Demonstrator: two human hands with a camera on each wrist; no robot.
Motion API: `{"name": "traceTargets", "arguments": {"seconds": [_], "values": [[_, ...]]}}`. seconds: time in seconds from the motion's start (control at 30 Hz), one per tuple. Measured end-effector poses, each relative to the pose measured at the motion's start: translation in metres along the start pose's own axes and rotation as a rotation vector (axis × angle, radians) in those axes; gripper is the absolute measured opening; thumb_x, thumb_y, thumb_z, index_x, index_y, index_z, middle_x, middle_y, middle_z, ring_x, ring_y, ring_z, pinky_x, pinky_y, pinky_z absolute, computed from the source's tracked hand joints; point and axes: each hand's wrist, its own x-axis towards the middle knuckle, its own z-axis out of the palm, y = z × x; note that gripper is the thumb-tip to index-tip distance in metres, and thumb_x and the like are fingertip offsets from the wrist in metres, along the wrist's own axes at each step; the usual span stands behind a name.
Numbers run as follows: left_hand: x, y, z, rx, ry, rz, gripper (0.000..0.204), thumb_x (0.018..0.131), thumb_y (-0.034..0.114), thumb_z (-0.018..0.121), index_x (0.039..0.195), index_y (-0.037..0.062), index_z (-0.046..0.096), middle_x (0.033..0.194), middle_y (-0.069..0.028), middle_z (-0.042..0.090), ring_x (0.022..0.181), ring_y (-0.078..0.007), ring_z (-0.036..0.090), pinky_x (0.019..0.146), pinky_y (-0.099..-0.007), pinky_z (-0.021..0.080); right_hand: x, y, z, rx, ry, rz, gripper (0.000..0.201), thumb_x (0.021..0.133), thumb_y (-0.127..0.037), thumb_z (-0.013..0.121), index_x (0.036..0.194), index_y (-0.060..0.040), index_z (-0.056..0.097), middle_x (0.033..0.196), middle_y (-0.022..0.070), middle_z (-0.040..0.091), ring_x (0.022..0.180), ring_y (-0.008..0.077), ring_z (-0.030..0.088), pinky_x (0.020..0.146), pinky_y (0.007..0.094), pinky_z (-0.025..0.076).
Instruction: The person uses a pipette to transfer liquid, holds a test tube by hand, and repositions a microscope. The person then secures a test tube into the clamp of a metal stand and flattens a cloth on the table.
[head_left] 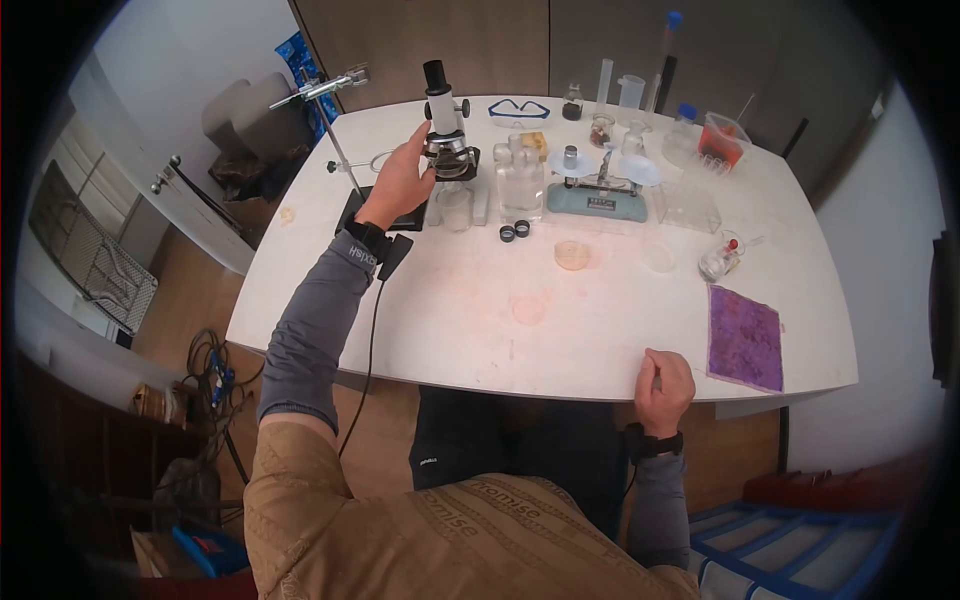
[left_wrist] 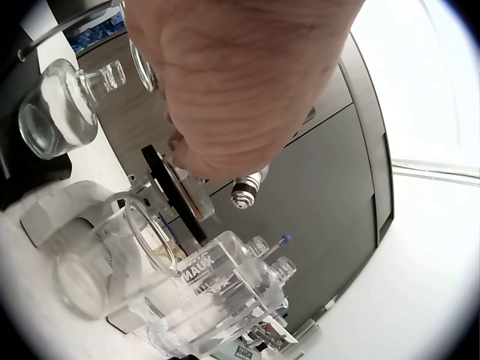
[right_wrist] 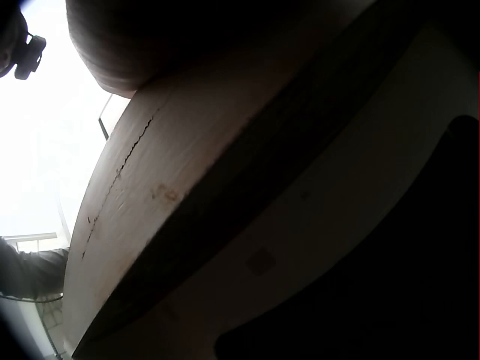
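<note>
At the back left of the table stands a white and black microscope [head_left: 440, 115]. My left hand [head_left: 398, 185] holds its left side, with the index finger up near the focus knob and the thumb by the stage; the other fingers are hidden. In the left wrist view the hand [left_wrist: 240, 82] covers much of the microscope, with an objective [left_wrist: 244, 193] and the dark stage edge [left_wrist: 174, 193] showing below it. My right hand [head_left: 664, 392] rests at the table's front edge, fingers loosely curled around nothing; its palm side [right_wrist: 112, 45] is dark in the right wrist view.
Beside the microscope are a glass beaker [head_left: 456, 208], a clear bottle rack [head_left: 520, 190] and a metal stand [head_left: 345, 160]. Farther right stand a balance [head_left: 598, 203] and several glass vessels. A petri dish [head_left: 572, 256] lies mid-table, a purple cloth [head_left: 745, 338] at the right.
</note>
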Motion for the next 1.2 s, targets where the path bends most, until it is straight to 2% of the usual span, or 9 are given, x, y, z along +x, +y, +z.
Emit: {"name": "traceTargets", "arguments": {"seconds": [0.2,0.33,0.4,0.5,0.53,0.73,1.0,1.1,1.2], "values": [[-0.004,0.002,-0.004,0.029,0.058,0.051,0.085,0.086,0.004,0.072,0.162,0.0024,0.035,0.126,-0.0256,0.07,0.12,-0.0441,0.065,0.106,-0.0476,0.051,0.0,0.002,0.001,-0.002,0.002,0.011,0.012,0.088,0.004,0.07,0.098,0.0007,0.074,0.089,0.0152,0.071,0.077,0.0312,0.069,0.066,0.0392,0.055],[-0.042,0.026,-0.023,0.004,0.366,0.062,0.066,0.09,0.003,0.069,0.153,0.0018,0.051,0.121,-0.0214,0.073,0.115,-0.0382,0.069,0.102,-0.044,0.054,-0.002,0.003,0.001,0.018,0.021,0.011,0.013,0.086,0.003,0.071,0.098,-0.0005,0.075,0.089,0.0152,0.072,0.078,0.0316,0.069,0.067,0.0395,0.056],[-0.08,0.041,-0.022,-0.231,0.327,-0.055,0.044,0.102,0.003,0.062,0.145,-0.0012,0.058,0.11,-0.0115,0.075,0.092,-0.0149,0.072,0.081,-0.0295,0.058,-0.001,0.003,0.001,-0.002,0.032,0.005,0.013,0.086,0.002,0.072,0.098,-0.0008,0.075,0.089,0.0151,0.072,0.078,0.032,0.07,0.067,0.0398,0.056],[-0.129,0.058,-0.005,-0.339,0.164,-0.235,0.03,0.104,0.011,0.065,0.131,-0.0018,0.069,0.089,-0.002,0.07,0.079,-0.0067,0.062,0.069,-0.0237,0.051,0.003,0.0,-0.004,-0.038,0.029,0.015,0.013,0.085,0.001,0.073,0.097,-0.0013,0.075,0.088,0.0149,0.072,0.079,0.033,0.07,0.068,0.0407,0.057],[-0.142,0.052,0.006,-0.343,0.126,-0.276,0.025,0.101,0.009,0.066,0.122,-0.0013,0.074,0.084,-0.004,0.071,0.072,-0.0074,0.063,0.062,-0.0237,0.05,0.004,-0.001,-0.004,-0.02,0.029,0.008,0.012,0.085,0.001,0.073,0.097,-0.0013,0.075,0.087,0.0145,0.072,0.078,0.0327,0.07,0.068,0.0406,0.057],[-0.176,0.03,0.038,-0.524,-0.044,-0.491,0.021,0.102,0.014,0.066,0.112,-0.0027,0.075,0.078,-0.0025,0.069,0.068,-0.0084,0.059,0.063,-0.0263,0.048,0.004,-0.004,-0.006,0.001,0.045,0.031,0.009,0.086,0.0,0.074,0.096,-0.0017,0.075,0.086,0.0131,0.072,0.076,0.0312,0.07,0.067,0.0388,0.057],[-0.175,0.028,0.043,-0.443,-0.002,-0.435,0.021,0.103,0.014,0.064,0.109,-0.0034,0.075,0.078,-0.001,0.068,0.068,-0.0087,0.058,0.062,-0.0274,0.048,0.005,-0.007,-0.014,0.105,-0.064,0.173,0.013,0.089,0.001,0.073,0.102,-0.0013,0.074,0.091,0.0117,0.072,0.074,0.0226,0.069,0.066,0.0332,0.053],[-0.18,0.028,0.043,-0.494,0.009,-0.423,0.021,0.103,0.014,0.064,0.108,-0.0029,0.075,0.079,-0.0008,0.068,0.069,-0.0085,0.058,0.063,-0.0272,0.047,0.005,-0.017,-0.019,0.122,-0.138,0.223,0.019,0.089,-0.003,0.074,0.109,-0.002,0.075,0.1,0.0121,0.073,0.079,0.0231,0.07,0.069,0.0352,0.056],[-0.175,0.033,0.039,-0.517,0.026,-0.428,0.02,0.103,0.014,0.064,0.108,-0.0026,0.075,0.08,-0.0013,0.068,0.071,-0.0081,0.058,0.064,-0.0266,0.047,0.018,-0.049,-0.038,0.041,-0.062,0.018,0.034,0.086,-0.001,0.075,0.12,-0.0009,0.073,0.119,0.0176,0.069,0.1,0.0309,0.069,0.077,0.0369,0.057]]}}
